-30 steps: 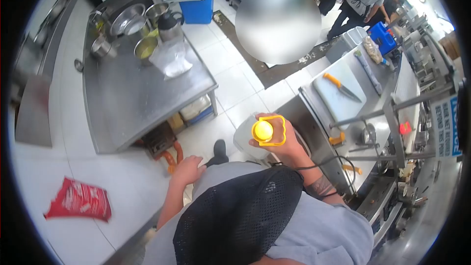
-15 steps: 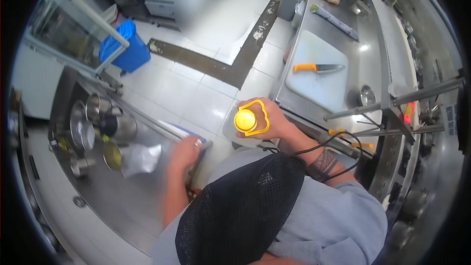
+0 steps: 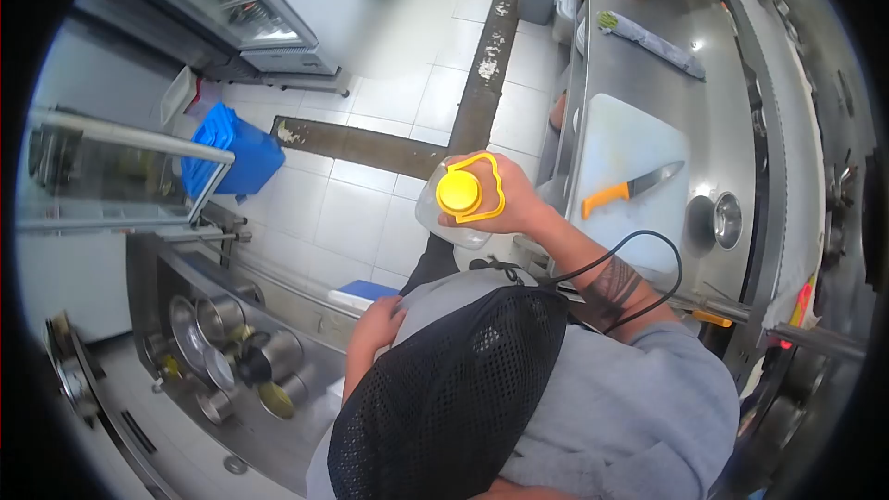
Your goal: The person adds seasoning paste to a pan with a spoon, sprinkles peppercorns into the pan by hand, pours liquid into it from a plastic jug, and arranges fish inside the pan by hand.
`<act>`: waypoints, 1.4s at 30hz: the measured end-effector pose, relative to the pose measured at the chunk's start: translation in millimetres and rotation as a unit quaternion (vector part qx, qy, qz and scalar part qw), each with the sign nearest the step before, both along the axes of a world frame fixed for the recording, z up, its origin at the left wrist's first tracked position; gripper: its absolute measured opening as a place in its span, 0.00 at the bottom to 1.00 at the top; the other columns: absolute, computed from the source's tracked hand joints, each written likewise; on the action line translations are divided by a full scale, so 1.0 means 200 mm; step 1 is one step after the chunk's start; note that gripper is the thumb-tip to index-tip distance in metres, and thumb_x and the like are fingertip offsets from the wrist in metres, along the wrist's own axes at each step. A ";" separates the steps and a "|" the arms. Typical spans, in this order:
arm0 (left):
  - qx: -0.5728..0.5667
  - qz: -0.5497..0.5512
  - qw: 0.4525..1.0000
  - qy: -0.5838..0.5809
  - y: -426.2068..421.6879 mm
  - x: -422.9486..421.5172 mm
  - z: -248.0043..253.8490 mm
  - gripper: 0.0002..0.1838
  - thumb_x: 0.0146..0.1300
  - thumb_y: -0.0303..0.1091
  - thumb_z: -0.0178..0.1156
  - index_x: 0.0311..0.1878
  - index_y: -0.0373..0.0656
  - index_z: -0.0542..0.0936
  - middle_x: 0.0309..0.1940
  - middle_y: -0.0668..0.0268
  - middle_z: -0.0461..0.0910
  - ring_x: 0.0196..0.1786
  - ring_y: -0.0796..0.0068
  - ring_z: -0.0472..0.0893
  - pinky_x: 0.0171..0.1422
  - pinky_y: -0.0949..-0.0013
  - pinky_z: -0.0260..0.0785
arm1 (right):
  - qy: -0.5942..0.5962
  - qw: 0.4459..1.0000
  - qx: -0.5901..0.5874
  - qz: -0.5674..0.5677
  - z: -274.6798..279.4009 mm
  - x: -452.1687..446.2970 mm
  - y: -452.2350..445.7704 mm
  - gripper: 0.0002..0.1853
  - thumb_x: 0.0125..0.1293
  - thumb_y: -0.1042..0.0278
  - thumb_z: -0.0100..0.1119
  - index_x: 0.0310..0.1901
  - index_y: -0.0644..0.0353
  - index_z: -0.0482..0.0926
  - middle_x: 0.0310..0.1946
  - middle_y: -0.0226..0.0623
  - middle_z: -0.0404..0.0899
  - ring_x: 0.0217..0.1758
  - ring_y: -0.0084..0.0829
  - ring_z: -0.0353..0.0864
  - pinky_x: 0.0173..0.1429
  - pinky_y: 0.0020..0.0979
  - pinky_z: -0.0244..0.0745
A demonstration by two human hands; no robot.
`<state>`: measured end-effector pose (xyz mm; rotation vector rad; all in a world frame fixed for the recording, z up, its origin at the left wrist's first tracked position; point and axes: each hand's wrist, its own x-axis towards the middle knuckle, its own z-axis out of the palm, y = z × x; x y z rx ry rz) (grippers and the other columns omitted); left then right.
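My right hand [image 3: 507, 196] grips the neck of a large clear bottle [image 3: 454, 227] with a yellow cap [image 3: 458, 192] and a yellow handle loop, held upright in front of my body. My left hand [image 3: 378, 322] hangs low beside my body, near the edge of the steel table at left; its fingers look loosely apart and hold nothing. To the right of the bottle, a knife with an orange handle [image 3: 607, 199] lies on a white cutting board [image 3: 632, 143].
The steel counter [image 3: 732, 102] on the right bears a wrapped bundle [image 3: 651, 43] and a metal bowl [image 3: 729, 219]. Pots crowd the lower-left steel table [image 3: 278, 444]. A blue bin [image 3: 243, 156] stands by an open glass door [image 3: 102, 171]. Dark channels cross the tiled floor.
The view has turned and moved forward, bringing the cutting board alongside my right arm and the pot table lower left. The bottle stays in my right hand. My left hand has moved along past the table.
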<state>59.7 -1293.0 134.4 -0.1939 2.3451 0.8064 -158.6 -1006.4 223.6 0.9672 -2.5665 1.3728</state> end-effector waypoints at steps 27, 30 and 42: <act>0.215 0.173 0.927 -0.255 0.47 -3.55 -0.58 0.38 0.71 0.63 0.53 0.63 0.32 0.73 0.56 0.54 0.81 0.55 0.63 0.81 0.59 0.59 0.72 | -0.412 0.686 -0.465 -0.378 -0.92 -2.18 0.51 0.35 0.57 0.56 0.77 0.63 0.62 0.75 0.54 0.32 0.78 0.61 0.27 0.74 0.67 0.31 0.65; 0.158 0.123 0.951 -0.237 0.52 -3.89 -0.62 0.42 0.67 0.66 0.57 0.56 0.26 0.75 0.47 0.52 0.82 0.46 0.65 0.83 0.49 0.62 0.75 | -0.445 0.655 -0.491 -0.364 -1.07 -2.42 0.61 0.38 0.59 0.54 0.75 0.67 0.61 0.70 0.61 0.36 0.74 0.66 0.30 0.70 0.71 0.35 0.62; 0.008 -0.053 0.983 -0.176 1.07 -5.03 -1.47 0.37 0.65 0.66 0.60 0.36 0.31 0.77 0.26 0.60 0.77 0.24 0.73 0.75 0.28 0.66 0.69 | -0.560 0.419 -0.565 -0.438 -2.06 -3.32 0.98 0.37 0.61 0.46 0.69 0.67 0.56 0.70 0.63 0.37 0.73 0.64 0.36 0.74 0.62 0.44 0.73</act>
